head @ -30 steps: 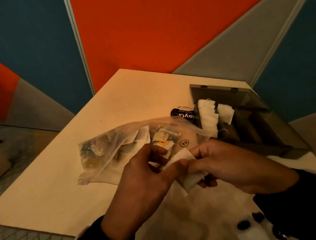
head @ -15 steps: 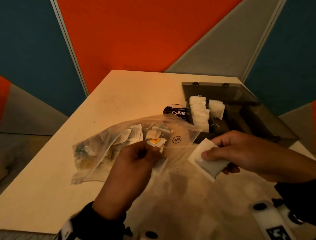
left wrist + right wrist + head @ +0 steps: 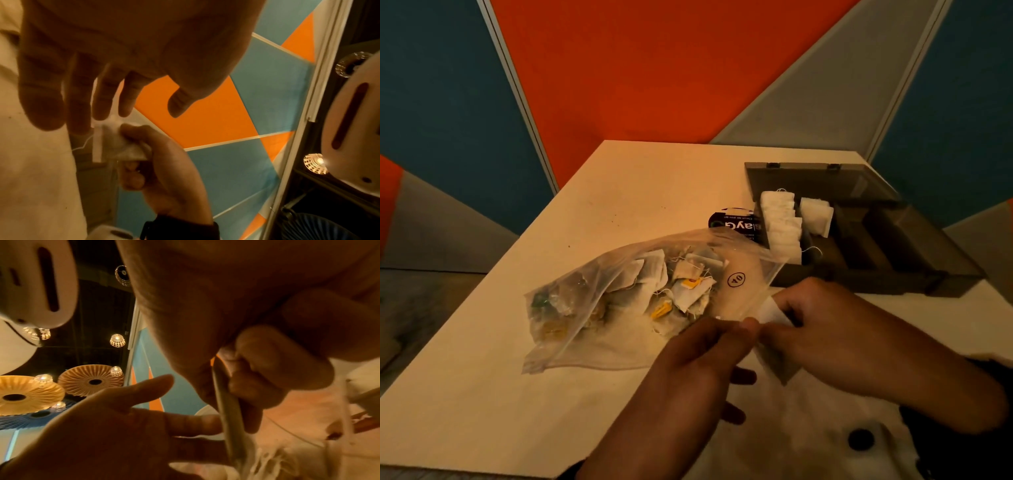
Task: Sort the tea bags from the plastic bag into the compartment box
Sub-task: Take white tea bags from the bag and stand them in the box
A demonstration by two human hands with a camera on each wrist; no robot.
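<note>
At your right hand (image 3: 859,337), fingers pinch a white tea bag (image 3: 774,310) beside your left hand (image 3: 698,363), whose fingers lie loose; the compartment box (image 3: 887,253) sits at one o'clock, nearer the right.

The plastic bag (image 3: 619,308) at the frame's centre is thin, clear, glossy film, creased and wrinkled. Inside it the tea bags (image 3: 688,291) look like matt, fibrous white paper. The compartment box (image 3: 876,240), upper right, is smooth, smoky translucent plastic. Under them the table (image 3: 637,192) is pale, matt and smooth, wood-like, with small dark specks.
</note>
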